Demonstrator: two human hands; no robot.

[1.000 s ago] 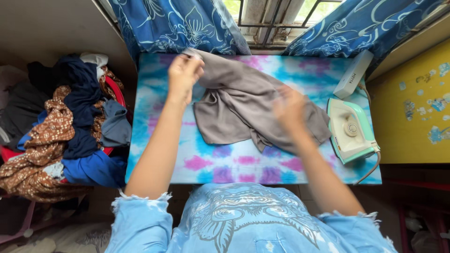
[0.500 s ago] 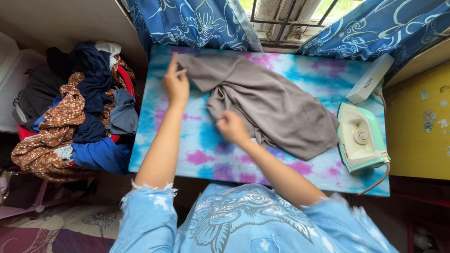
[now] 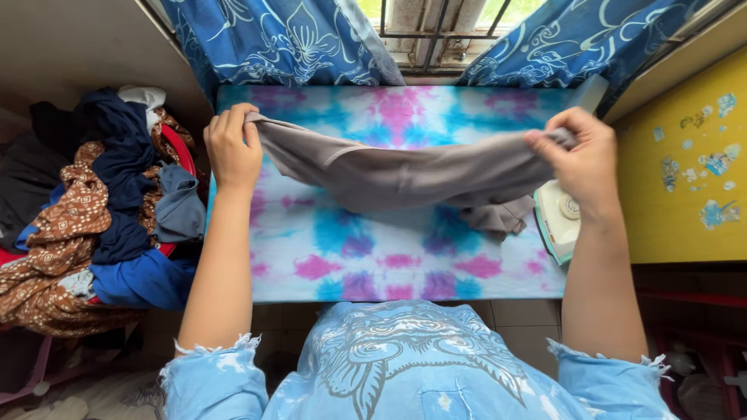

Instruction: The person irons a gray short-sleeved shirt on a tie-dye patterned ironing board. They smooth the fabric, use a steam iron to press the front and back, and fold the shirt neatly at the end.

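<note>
A: How is the grey garment (image 3: 405,175) being held?

B: One end is being pinched in the closed fingers of the left hand (image 3: 232,148), at nine o'clock; the other is being gripped in the fisted right hand (image 3: 580,159), at three o'clock.

A: And where is it being kept?

B: It is being stretched above the tie-dyed board (image 3: 373,264), sagging centrally, beside the iron (image 3: 559,222).

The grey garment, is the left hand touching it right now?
Touching: the head view shows the left hand with fingers closed on the grey garment.
</note>
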